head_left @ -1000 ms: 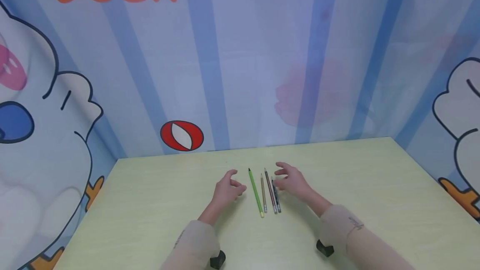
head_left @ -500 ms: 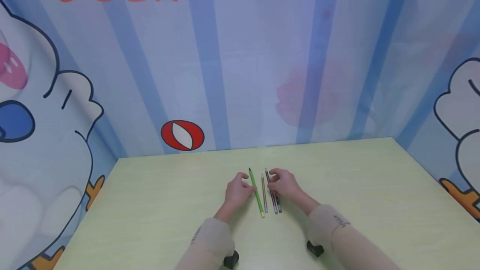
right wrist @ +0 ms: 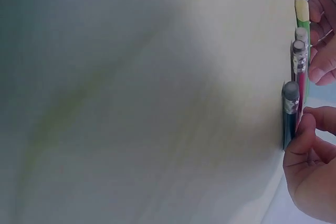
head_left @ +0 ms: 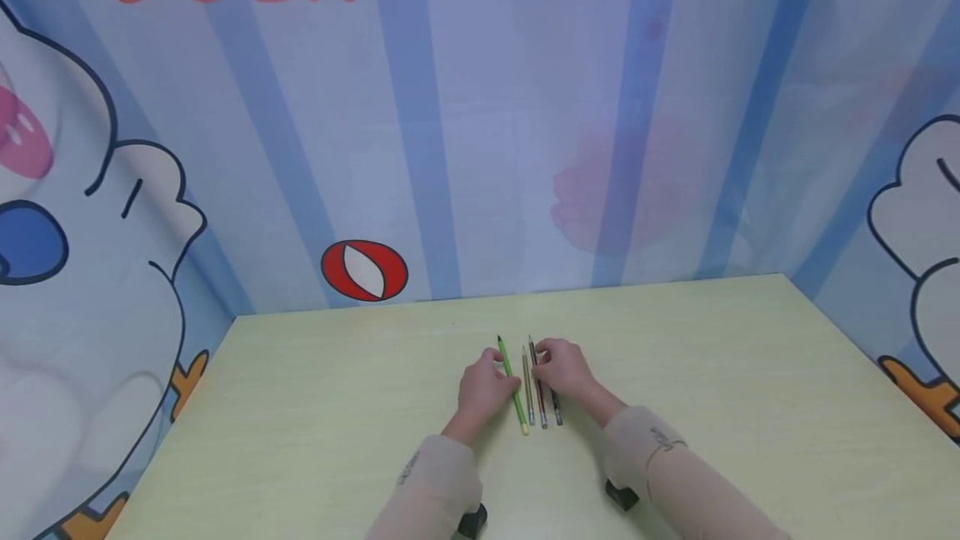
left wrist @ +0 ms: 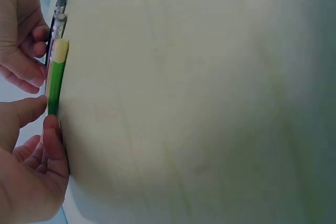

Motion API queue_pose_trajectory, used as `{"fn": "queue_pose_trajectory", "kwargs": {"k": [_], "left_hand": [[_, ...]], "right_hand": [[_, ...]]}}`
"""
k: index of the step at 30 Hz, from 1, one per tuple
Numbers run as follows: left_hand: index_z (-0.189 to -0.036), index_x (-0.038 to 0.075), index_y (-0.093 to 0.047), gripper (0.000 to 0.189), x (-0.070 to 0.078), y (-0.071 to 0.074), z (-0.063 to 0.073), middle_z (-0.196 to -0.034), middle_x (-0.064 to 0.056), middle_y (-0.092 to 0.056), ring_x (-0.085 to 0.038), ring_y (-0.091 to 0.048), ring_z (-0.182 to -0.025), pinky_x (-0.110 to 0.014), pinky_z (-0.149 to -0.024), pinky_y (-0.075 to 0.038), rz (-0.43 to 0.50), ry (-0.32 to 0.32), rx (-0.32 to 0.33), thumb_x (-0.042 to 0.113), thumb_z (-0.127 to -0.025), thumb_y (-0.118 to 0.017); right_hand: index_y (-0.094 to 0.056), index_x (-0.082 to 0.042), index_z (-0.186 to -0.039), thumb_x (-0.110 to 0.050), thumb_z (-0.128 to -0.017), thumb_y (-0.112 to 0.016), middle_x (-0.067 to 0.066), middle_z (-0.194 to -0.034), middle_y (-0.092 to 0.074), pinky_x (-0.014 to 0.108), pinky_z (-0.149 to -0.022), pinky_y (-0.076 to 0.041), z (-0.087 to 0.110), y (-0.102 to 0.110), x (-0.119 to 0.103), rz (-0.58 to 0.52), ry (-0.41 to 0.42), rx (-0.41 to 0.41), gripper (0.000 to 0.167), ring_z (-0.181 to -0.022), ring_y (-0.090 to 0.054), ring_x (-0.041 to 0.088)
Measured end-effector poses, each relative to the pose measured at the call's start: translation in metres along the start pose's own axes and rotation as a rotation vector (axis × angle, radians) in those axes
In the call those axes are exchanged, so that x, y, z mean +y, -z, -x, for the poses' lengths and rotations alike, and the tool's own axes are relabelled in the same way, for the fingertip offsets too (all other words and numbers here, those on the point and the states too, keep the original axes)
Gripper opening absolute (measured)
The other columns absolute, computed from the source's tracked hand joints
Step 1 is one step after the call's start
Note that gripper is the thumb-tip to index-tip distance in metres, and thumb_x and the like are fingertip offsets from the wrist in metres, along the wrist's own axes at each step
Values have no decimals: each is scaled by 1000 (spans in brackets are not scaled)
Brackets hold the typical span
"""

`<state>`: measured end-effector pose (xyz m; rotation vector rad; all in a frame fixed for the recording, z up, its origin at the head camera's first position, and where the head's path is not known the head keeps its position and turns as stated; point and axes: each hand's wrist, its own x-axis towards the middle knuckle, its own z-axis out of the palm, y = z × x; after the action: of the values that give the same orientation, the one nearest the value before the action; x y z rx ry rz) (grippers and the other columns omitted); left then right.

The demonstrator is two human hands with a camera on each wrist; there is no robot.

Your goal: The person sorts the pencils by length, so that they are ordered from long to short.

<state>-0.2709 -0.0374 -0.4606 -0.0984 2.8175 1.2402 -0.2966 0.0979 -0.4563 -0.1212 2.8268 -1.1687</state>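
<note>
Left grip (head_left: 487,388): thumb and finger clamped on green pencil (head_left: 520,415) around mid-length, probably for balance. Right grip (head_left: 566,367): thumb and finger look pinched on red pencil (head_left: 542,407), reaching over dark pencil (head_left: 557,412), which lies beneath the hand. Gold pencil (head_left: 528,390) sits between green and red, untouched as far as visible. All four lie roughly side by side on tabletop (head_left: 322,440), erasers toward the person, likely for easy pinching from either side. Striped backdrop (head_left: 510,148) behind.

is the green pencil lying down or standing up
Lying down: in the head view, the green pencil stretches lengthwise along the table beside other pencils.
</note>
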Motion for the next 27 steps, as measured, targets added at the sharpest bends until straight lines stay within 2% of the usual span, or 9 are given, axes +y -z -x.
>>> {"fn": "queue_pose_trajectory", "kwargs": {"k": [6, 12, 15, 22, 27], "left_hand": [[-110, 7, -50, 43, 2, -2, 1, -71, -1, -58, -11, -51, -60, -22, -53, -38, -66, -5, 20, 21, -74, -68], [-111, 7, -51, 45, 4, -3, 2, -65, 0, -57, -11, -49, -57, -21, -52, -35, -118, -3, 44, 24, -73, -69], [-110, 8, -53, 45, 4, -4, 2, -68, -1, -59, -11, -49, -58, -21, -53, -36, -134, 2, 51, 25, -72, -70], [-106, 8, -55, 41, 5, -4, 2, -76, -3, -62, -12, -50, -61, -21, -54, -37, -123, 29, 42, 23, -72, -71], [-102, 8, -57, 36, 6, -4, 2, -82, -4, -63, -12, -50, -63, -21, -55, -39, -128, 40, 44, 23, -72, -71]], "right_hand": [[-59, 3, -104, -3, -74, -61, 8, -79, -62, 21, -52, -44, 0, -2, -2, 58, 22, 20, 30, -63, -54, 12], [-59, 1, -103, -6, -74, -63, 6, -74, -60, 21, -50, -42, 0, -2, -5, 87, -20, -9, 31, -58, -52, 12], [-59, 1, -103, -8, -73, -65, 7, -77, -61, 22, -51, -42, 0, -1, -6, 100, -43, -23, 32, -59, -52, 13], [-60, -1, -101, -15, -71, -69, 12, -96, -64, 30, -69, -47, -2, 0, -3, 163, -62, -33, 35, -74, -56, 15], [-61, 0, -100, -15, -69, -70, 14, -97, -64, 35, -74, -47, -3, 0, 0, 151, -38, -24, 35, -79, -58, 19]]}}
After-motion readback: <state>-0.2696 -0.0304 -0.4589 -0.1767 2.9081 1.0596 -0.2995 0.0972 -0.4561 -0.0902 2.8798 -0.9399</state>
